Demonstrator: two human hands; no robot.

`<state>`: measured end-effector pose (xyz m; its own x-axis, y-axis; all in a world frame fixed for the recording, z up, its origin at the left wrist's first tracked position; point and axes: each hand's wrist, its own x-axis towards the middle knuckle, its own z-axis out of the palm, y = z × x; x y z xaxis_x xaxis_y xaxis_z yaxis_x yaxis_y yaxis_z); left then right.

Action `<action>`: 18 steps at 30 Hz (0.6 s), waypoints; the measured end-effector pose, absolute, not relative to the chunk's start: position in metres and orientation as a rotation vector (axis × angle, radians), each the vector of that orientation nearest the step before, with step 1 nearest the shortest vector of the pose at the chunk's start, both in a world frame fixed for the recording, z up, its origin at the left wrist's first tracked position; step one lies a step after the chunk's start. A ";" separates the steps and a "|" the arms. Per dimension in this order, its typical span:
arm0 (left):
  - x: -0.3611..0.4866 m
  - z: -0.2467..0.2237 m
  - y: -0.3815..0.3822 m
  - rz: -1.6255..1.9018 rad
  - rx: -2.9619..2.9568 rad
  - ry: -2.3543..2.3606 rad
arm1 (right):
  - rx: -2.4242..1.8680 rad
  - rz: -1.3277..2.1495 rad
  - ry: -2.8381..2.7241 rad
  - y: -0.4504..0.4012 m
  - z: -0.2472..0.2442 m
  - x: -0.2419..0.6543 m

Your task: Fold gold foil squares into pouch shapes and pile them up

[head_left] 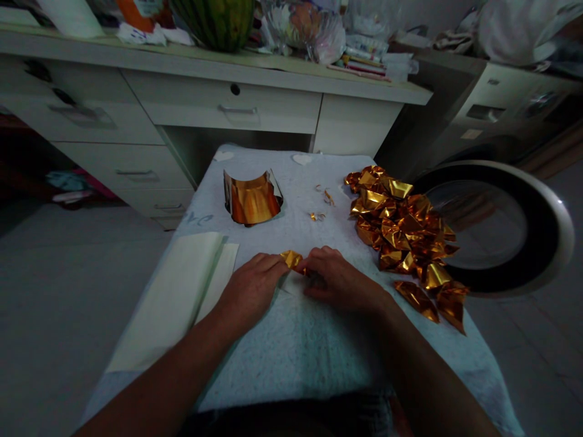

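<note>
Gold foil piece [291,259], small and folded, sitting mid-table between both hands, just above the pale blue tablecloth [273,358] or maybe right on it, can't tell which. Left hand [252,285] with fingers close together, tips pressed on the left end of the foil, thumb mostly out of sight. Right hand [339,279] with fingers bunched narrow, gripping the other end, so basically pinched from both sides. Over to the right, near the right forearm, a big shiny heap of folded foil pieces [401,224], all coppery gold, spilling along the table edge. Past the left hand, a curled stack of foil sheets [254,197] with the ends bent up. Between that and the heap, a few tiny curly foil scraps [328,197]. Cream paper sheets [168,297] lying flat on the left, partly behind the left forearm. Up back, a white counter with drawers [277,109], with a watermelon [216,21] on top plus plenty of clutter, and off to the right a silver washing machine [496,109] with a round black-ringed door [551,237].
</note>
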<state>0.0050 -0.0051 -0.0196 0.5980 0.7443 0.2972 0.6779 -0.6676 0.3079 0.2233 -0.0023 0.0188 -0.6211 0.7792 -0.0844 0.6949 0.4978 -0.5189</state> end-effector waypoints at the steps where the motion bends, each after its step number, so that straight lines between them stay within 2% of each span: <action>1: 0.005 -0.017 -0.006 0.588 2.655 1.189 | -1.275 0.779 -2.575 -0.002 0.019 0.223; 18: -0.002 -0.006 -0.011 0.405 2.514 1.148 | -1.294 0.709 -2.573 -0.004 0.018 0.220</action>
